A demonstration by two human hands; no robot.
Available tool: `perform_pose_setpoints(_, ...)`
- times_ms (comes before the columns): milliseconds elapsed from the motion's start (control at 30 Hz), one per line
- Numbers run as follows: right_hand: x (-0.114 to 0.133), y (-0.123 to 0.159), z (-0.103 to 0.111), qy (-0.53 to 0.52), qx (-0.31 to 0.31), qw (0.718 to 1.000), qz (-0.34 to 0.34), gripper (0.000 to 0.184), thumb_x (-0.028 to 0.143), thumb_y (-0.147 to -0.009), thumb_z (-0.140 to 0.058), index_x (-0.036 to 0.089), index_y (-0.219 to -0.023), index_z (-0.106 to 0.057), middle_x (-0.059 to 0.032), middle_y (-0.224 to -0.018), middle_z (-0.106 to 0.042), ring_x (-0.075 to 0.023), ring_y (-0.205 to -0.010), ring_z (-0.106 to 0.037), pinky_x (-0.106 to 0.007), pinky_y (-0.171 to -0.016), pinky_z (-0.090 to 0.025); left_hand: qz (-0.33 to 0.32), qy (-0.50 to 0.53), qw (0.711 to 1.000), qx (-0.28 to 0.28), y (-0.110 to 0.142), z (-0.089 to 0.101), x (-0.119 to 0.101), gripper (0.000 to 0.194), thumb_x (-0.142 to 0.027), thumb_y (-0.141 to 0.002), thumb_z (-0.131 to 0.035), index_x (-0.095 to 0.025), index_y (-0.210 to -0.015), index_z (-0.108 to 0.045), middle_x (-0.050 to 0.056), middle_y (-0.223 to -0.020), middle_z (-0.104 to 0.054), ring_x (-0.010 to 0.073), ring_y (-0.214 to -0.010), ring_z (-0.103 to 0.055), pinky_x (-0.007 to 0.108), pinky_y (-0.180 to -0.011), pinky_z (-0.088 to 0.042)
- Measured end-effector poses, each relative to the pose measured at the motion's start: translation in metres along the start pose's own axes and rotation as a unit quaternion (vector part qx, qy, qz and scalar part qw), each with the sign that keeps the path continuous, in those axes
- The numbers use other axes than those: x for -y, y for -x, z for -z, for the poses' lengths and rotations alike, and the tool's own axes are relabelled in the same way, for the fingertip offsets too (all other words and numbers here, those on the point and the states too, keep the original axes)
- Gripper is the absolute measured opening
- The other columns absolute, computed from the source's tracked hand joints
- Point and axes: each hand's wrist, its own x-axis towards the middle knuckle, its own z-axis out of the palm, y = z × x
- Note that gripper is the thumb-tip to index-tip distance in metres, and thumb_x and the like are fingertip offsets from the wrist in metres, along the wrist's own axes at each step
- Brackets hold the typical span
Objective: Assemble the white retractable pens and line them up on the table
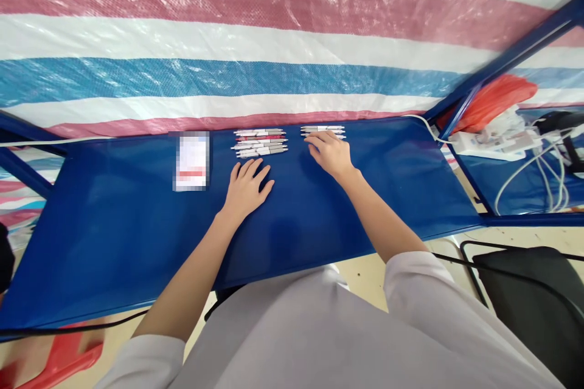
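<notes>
Palm down on the blue tabletop, my left hand (249, 187) lies open with its fingers spread. It is just below a group of several pens (260, 149), mostly white with one red among them, laid side by side. My right hand (332, 153) is over a smaller group of white pens (323, 128) to the right. Its fingers are bent and slightly apart, covering part of the lower pens. No pen shows gripped in it, though the undersides of the fingers are hidden.
A blurred white card or phone-like rectangle (191, 161) lies left of the pens on the blue table (137, 225). A striped plastic sheet (274, 79) hangs behind. At right are a power strip (493, 144), white cables, a red bag (499, 100) and a black chair (524, 298).
</notes>
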Motion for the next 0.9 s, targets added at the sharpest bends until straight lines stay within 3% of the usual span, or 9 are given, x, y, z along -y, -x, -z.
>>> perform_pose_setpoints(167,0.047,0.026,-0.005,-0.068,-0.030,0.996,-0.047,0.029,0.030,-0.097,-0.045,0.026,-0.114,-0.068,-0.0014,-0.122,-0.069,-0.0175,-0.112,-0.063,-0.028,-0.083,-0.053,-0.007,-0.005,1.000,0.000,0.007,0.002,0.011,0.041,-0.039,-0.094,-0.048,-0.018,-0.126,-0.065,0.013,-0.138,-0.058,0.0320,-0.131,-0.049,0.051,-0.115,-0.027)
perform_pose_setpoints(267,0.070,0.038,-0.015,-0.086,-0.010,0.996,-0.033,0.031,0.034,-0.097,-0.045,0.024,-0.116,-0.068,-0.0027,-0.126,-0.068,-0.0205,-0.120,-0.061,-0.039,-0.107,-0.043,-0.010,-0.006,1.000,-0.004,0.011,0.003,0.015,0.043,-0.039,-0.095,-0.048,-0.017,-0.127,-0.064,0.013,-0.138,-0.057,0.0324,-0.132,-0.048,0.052,-0.115,-0.026)
perform_pose_setpoints(367,0.084,0.047,-0.024,-0.087,0.005,0.995,-0.041,0.034,0.037,-0.098,-0.045,0.025,-0.120,-0.066,-0.0037,-0.133,-0.064,-0.0237,-0.130,-0.054,-0.045,-0.113,-0.037,-0.007,-0.010,1.000,-0.006,0.015,0.004,0.016,0.044,-0.040,-0.095,-0.047,-0.017,-0.129,-0.063,0.014,-0.139,-0.056,0.0329,-0.133,-0.047,0.053,-0.116,-0.026)
perform_pose_setpoints(533,0.087,0.053,-0.030,-0.073,0.004,0.997,-0.037,0.040,0.042,-0.097,-0.044,0.025,-0.129,-0.061,-0.0060,-0.143,-0.055,-0.0278,-0.137,-0.046,-0.051,-0.116,-0.031,-0.014,-0.015,1.000,-0.005,0.020,0.004,0.017,0.046,-0.041,-0.095,-0.046,-0.017,-0.131,-0.062,0.013,-0.142,-0.054,0.0322,-0.135,-0.045,0.052,-0.117,-0.025)
perform_pose_setpoints(900,0.085,0.054,-0.032,-0.081,0.013,0.996,-0.046,0.040,0.044,-0.097,-0.044,0.026,-0.128,-0.062,-0.0058,-0.143,-0.055,-0.0276,-0.138,-0.046,-0.051,-0.117,-0.029,0.001,-0.011,1.000,-0.006,0.020,0.003,0.015,0.045,-0.042,-0.095,-0.045,-0.019,-0.130,-0.062,0.012,-0.143,-0.053,0.0305,-0.137,-0.044,0.050,-0.118,-0.024)
